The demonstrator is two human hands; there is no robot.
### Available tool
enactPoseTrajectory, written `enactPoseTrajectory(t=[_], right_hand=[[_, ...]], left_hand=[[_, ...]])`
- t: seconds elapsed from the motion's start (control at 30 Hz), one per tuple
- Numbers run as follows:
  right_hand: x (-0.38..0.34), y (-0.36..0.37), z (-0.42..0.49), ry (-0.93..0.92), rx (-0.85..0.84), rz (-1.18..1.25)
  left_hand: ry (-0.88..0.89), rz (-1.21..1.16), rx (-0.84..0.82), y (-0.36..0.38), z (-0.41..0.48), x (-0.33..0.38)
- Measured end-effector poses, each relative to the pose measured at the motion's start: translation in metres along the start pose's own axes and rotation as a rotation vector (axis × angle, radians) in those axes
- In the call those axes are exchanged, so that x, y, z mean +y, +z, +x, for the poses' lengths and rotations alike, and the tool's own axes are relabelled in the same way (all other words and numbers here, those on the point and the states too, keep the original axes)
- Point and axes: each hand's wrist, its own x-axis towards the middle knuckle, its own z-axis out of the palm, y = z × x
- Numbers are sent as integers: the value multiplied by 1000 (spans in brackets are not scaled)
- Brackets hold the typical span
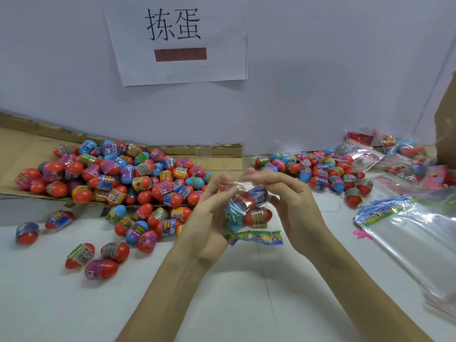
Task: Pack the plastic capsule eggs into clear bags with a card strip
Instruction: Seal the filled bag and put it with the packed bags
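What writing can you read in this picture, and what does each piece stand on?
"拣蛋": black characters on the white paper sheet on the wall.
Dark red bar beneath them: blurred, unreadable.
Capsule egg labels: too small, except a lone digit, 6 or 9, on some.
Card strip in the held clear bag: colourful print, illegible.

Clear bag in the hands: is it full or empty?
Filled: the clear bag holds several capsule eggs, with a card strip lying below them at its bottom end.
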Motion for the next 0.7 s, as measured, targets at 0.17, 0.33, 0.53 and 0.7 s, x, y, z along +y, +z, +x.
enactPoseTrajectory(t=[0.17,0.33,0.53,0.7], right_hand=[[-1,1,-1,30,-31,95],[-4,3,-4,94,-55,264],[-4,4,-3,123,-34,409],[-3,4,-3,194,7,514]], left_hand=[[-23,46,-41,3,-5,3],[-30,5,-128,7,-7,4],[-23,-36,-193,11,-11,3],[-28,-32,-206,17,-12,0]])
